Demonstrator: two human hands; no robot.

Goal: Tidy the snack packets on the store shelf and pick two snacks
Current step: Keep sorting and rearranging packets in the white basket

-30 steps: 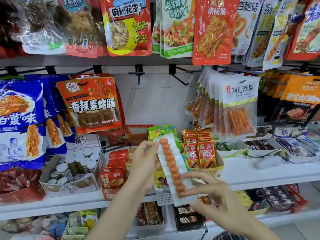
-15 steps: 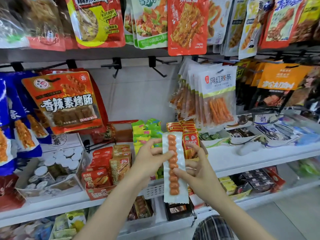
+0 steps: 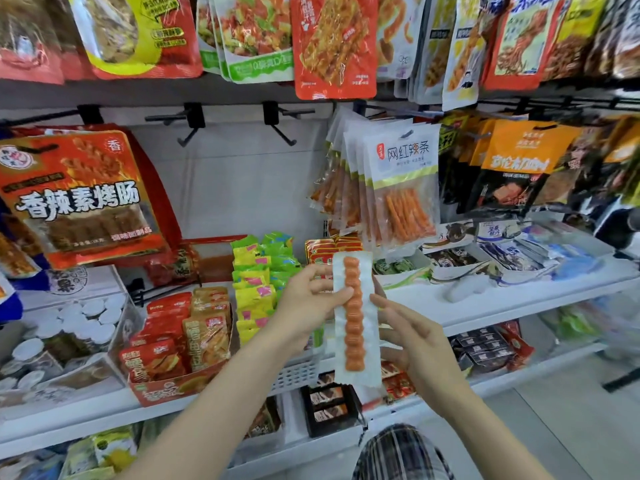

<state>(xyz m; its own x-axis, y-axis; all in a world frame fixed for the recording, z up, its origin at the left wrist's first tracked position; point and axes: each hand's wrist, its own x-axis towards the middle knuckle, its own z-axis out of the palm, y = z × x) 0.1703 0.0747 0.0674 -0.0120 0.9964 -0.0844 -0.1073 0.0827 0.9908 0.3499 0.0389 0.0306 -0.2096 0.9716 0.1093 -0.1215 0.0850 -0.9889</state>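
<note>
My left hand (image 3: 308, 299) pinching the long clear sausage packet (image 3: 355, 317) upright, my right hand (image 3: 419, 344) gripping its right edge, green snack packs (image 3: 259, 275) just left, white shelf (image 3: 485, 299) behind.

At twelve o'clock the top edge cut off the hanging packets (image 3: 332, 43). The sausage strip (image 3: 355, 317) hid the right hand's (image 3: 420, 344) fingertips; the shelf (image 3: 519, 299) blurred toward three o'clock.
</note>
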